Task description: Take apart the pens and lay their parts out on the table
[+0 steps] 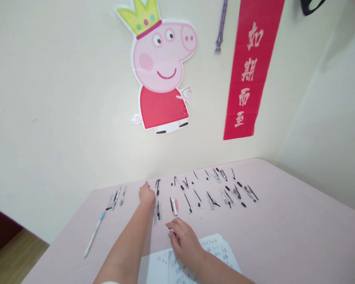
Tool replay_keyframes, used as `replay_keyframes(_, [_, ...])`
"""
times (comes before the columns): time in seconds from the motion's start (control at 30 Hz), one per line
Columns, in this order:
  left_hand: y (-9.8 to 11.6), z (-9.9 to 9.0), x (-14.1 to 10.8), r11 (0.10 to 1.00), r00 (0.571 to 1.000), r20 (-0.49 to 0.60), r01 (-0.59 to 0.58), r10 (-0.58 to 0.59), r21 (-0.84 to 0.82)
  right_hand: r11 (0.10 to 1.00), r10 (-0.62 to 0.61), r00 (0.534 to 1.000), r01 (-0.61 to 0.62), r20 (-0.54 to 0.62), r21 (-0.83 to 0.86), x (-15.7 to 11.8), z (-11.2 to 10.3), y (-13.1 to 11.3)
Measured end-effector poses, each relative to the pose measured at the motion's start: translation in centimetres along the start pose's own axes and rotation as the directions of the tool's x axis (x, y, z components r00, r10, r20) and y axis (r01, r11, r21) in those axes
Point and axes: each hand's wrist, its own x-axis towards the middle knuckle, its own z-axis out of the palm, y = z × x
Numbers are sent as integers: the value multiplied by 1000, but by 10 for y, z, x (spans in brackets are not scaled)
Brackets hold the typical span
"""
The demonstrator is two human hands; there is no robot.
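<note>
Left hand (147, 194) at far side of desk (284, 221), beside black pen (157, 184); right hand (185, 240) over notebook (217, 248), fingers curled. Cannot tell if either pinches something.

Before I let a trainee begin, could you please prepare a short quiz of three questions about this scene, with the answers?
1. True or false: in the picture, the blue-ended pen lies to the left of both the left hand and the right hand.
2. Which hand is nearer to the wall behind the table? A) left; B) right.
3. Fill in one word: the red banner hangs to the ____ of the pig cutout.

Key: 1. True. 2. A. 3. right.
</note>
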Motion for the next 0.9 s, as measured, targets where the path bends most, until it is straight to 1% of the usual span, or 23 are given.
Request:
replay_keyframes(0.23, [-6,-6,8,1000,997,77,-11,11,-5,1000,11,1000,-11,5,20,0,0,1])
replay_keyframes(0.33, [-14,-12,6,999,995,85,-51,50,10,1000,14,1000,-14,3,28,0,0,2])
replay_keyframes(0.47, [-28,-16,-8,988,986,87,-147,143,50,999,16,1000,-16,-1,48,0,0,2])
replay_keyframes(0.57, [-35,-13,-22,970,972,88,-224,216,94,998,18,1000,-18,1,59,1,0,2])
replay_keyframes(0.63, [-37,-9,-27,959,967,85,-252,242,128,998,13,1000,-13,1,65,2,0,2])
replay_keyframes(0.73, [-35,-2,-27,952,967,79,-251,241,178,997,0,1000,0,-5,77,2,0,2])
replay_keyframes(0.9, [-27,8,-18,948,976,81,-217,203,231,998,-1,1000,1,1,70,2,-1,2])
